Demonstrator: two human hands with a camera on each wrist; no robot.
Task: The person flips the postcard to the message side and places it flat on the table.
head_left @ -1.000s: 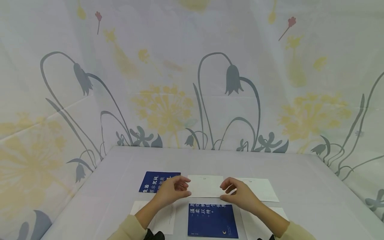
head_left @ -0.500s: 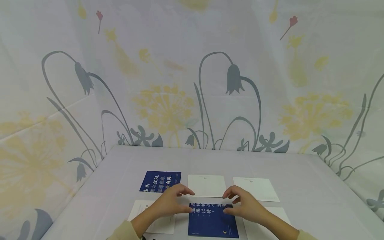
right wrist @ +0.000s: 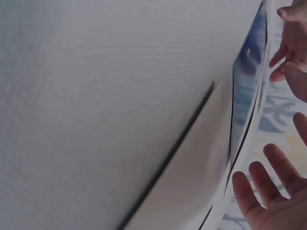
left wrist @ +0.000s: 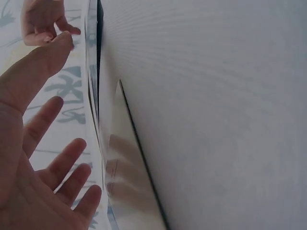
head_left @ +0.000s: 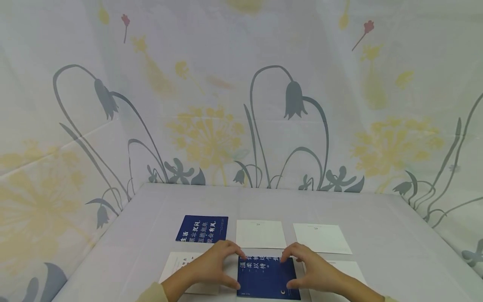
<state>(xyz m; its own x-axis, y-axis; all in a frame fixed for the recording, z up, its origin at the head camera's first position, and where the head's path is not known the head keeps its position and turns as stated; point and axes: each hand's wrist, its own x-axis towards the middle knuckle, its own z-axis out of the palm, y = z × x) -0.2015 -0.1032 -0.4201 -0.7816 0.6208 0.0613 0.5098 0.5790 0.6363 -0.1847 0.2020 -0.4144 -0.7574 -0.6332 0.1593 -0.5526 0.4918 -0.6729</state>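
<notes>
A square blue card (head_left: pixel 264 279) with white lettering and a small moon mark lies flat in the front middle of the table. My left hand (head_left: pixel 215 264) is at its left edge, thumb and fingers spread in a wide curve. On the opposite side my right hand (head_left: pixel 315 268) mirrors it, fingertips over the card's upper right part and thumb over its right edge. Both wrist views show loosely spread fingers with nothing between them: the left hand (left wrist: pixel 43 177) above a white card (left wrist: pixel 129 177), the right hand (right wrist: pixel 273 201) beside another white card (right wrist: pixel 187 172).
Behind lie a second blue card (head_left: pixel 203 228), a white card (head_left: pixel 260 234) and another white card (head_left: pixel 322 238) in a row. The forearms partly cover the two front white cards. A white cloth covers the table (head_left: pixel 302 205), with a flower-patterned curtain (head_left: pixel 226 84) behind it.
Both hands have come toward the person, from beside the back middle white card to the sides of the front blue card. The cards have stayed where they were.
</notes>
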